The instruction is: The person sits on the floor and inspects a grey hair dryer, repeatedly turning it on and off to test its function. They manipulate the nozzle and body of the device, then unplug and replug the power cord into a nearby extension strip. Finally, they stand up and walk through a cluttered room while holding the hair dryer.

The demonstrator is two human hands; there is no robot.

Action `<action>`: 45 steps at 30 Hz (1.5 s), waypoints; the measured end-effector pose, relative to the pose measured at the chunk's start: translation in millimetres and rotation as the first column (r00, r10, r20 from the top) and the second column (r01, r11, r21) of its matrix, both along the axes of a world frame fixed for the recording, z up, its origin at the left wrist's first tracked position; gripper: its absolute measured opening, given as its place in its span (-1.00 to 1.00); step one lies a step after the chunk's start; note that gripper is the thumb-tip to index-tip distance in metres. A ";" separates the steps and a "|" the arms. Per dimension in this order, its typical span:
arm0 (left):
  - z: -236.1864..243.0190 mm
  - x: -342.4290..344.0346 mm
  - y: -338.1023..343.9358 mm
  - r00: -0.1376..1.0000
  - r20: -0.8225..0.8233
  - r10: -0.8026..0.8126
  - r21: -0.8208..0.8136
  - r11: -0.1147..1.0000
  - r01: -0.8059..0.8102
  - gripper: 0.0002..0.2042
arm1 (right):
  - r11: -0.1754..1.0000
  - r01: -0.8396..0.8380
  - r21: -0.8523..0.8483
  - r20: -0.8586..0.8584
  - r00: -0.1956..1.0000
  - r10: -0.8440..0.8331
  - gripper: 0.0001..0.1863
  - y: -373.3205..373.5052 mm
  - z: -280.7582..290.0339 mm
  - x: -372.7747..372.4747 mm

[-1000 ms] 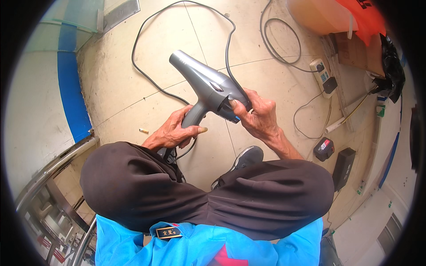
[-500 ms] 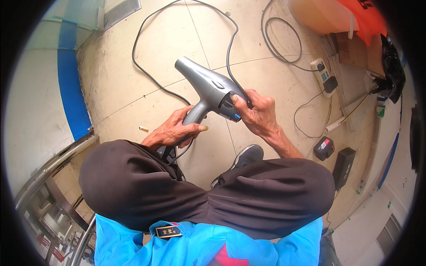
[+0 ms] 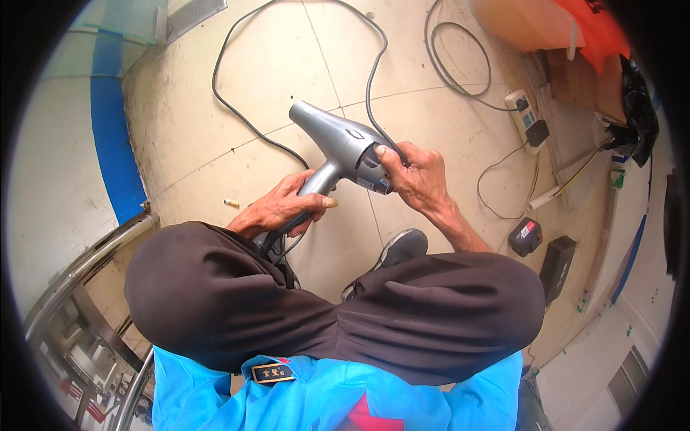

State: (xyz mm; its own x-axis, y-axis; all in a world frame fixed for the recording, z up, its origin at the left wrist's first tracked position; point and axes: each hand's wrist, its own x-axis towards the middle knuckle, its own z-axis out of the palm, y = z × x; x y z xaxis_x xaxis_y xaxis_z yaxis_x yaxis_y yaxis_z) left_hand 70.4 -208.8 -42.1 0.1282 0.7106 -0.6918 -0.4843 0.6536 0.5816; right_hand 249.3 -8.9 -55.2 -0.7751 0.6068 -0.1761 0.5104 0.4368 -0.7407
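Note:
A silver-grey hair dryer (image 3: 334, 138) is held above the floor between my knees, its nozzle pointing up and to the left. My left hand (image 3: 282, 207) is wrapped around the handle, thumb lying across it. At the rear end, my right hand (image 3: 422, 181) grips the dark back part of the dryer, with the thumb pressed on its edge. A dark opening shows there beside the thumb, and the right fingers are mostly hidden behind. The black power cord (image 3: 216, 72) leaves the handle's lower end and makes a wide loop over the tiles.
On the right lie a power strip (image 3: 523, 115) with plugs, a coiled cable (image 3: 460, 92), a black-and-red battery pack (image 3: 525, 237) and a black box (image 3: 557, 269). A cigarette butt (image 3: 231, 204) lies on the tiled floor at left. A metal rail (image 3: 93, 267) runs beside my left knee.
The hair dryer has rolled slightly in my hands, so a small label near its rear now shows. Both hands keep their hold.

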 end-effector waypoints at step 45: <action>-2.1 -2.8 -1.3 1.000 -0.011 -0.023 -0.023 0.999 0.023 -0.56 | 0.877 0.164 -0.451 0.163 0.981 -0.100 -0.42 -1.3 -11.5 5.3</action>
